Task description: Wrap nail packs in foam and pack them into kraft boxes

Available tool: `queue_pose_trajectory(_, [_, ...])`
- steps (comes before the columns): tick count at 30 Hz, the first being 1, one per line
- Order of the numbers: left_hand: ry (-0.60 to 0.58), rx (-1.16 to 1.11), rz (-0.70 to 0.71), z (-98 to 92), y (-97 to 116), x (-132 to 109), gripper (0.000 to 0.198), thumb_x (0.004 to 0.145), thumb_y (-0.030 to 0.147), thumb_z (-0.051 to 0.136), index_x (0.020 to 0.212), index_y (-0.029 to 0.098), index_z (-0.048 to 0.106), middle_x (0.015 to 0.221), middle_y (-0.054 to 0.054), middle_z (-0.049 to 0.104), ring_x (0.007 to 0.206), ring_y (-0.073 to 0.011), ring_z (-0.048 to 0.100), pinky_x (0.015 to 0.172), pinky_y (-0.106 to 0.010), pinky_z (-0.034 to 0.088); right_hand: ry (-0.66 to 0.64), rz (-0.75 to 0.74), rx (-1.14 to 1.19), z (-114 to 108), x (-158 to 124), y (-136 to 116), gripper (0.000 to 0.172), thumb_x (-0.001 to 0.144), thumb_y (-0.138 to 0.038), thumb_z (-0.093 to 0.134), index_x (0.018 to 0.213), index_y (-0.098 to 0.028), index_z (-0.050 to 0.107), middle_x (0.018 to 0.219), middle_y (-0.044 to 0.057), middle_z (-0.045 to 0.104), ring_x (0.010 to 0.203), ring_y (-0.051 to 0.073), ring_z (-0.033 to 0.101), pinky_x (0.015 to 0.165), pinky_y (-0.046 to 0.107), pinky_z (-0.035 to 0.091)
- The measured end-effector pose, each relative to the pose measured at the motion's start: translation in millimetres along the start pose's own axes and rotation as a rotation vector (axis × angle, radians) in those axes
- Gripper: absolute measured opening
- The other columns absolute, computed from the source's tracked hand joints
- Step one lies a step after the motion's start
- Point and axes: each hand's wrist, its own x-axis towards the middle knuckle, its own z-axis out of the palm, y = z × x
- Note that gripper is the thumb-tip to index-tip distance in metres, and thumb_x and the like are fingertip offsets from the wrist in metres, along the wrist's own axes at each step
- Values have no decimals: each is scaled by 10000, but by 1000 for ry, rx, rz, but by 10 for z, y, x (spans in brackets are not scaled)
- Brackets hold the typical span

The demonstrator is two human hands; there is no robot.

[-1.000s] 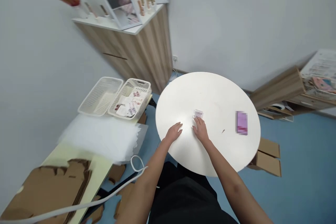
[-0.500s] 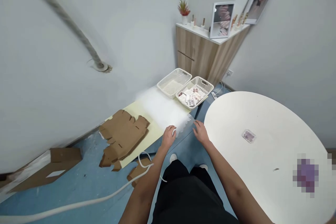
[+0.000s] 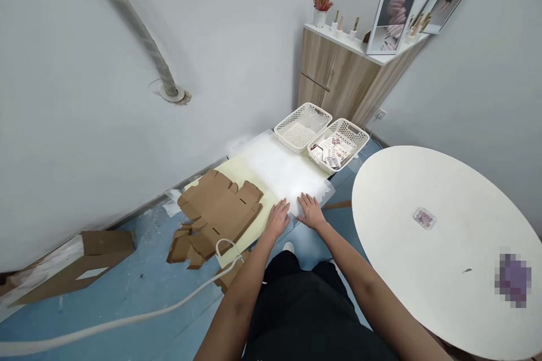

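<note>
My left hand (image 3: 279,218) lies with its fingers stretched out on the near edge of a white, translucent sheet (image 3: 283,172). Beside it, my right hand (image 3: 310,210) rests on the same edge, fingers spread. The sheet covers part of a pale yellow tabletop (image 3: 239,171), and its right end hangs out past the edge. Left of the sheet, flat brown cardboard box blanks (image 3: 222,207) are stacked on the tabletop. Beyond it stand two white plastic baskets; the left basket (image 3: 301,130) looks bare inside, and the right basket (image 3: 353,138) holds printed cards or packets.
A round white table (image 3: 393,271) stands at my right, with a small clear case (image 3: 424,218) on it. A white cable (image 3: 161,311) runs across at the lower left. A cardboard box (image 3: 101,262) sits on the blue floor. Behind is a wooden cabinet (image 3: 334,70).
My right hand has come left from beyond the sheet's edge and down onto the sheet. My left hand has flattened out there. The view has shifted, so the surroundings sit differently in it.
</note>
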Motion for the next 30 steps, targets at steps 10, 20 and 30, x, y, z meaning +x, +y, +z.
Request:
queue_pose_trajectory(10, [29, 48, 56, -185, -55, 174, 402, 883, 173, 506, 1281, 199, 553, 1350, -115, 566, 1232, -264, 518, 1048, -427, 400, -61, -35, -119, -144, 136, -112, 367, 952, -153, 392, 1249, -162, 607, 1437, 142, 506, 1329, 278, 452, 1074, 442, 400])
queue_pose_trajectory(20, [-68, 96, 131, -361, -119, 437, 269, 886, 69, 458, 1002, 216, 652, 1063, -70, 604, 1005, -226, 549, 891, -360, 438, 14, -1, 130, -200, 60, 74, 528, 824, -167, 596, 1342, -154, 497, 1444, 173, 469, 1321, 295, 443, 1064, 453, 419])
queue_pose_trajectory(30, [-2, -72, 51, -324, -165, 530, 199, 893, 79, 449, 854, 205, 597, 961, -51, 599, 917, -201, 551, 848, -332, 449, 103, 414, 442, -48, -3, -78, 468, 815, -186, 576, 1263, -162, 444, 1175, 136, 531, 838, 196, 630, 722, 347, 555])
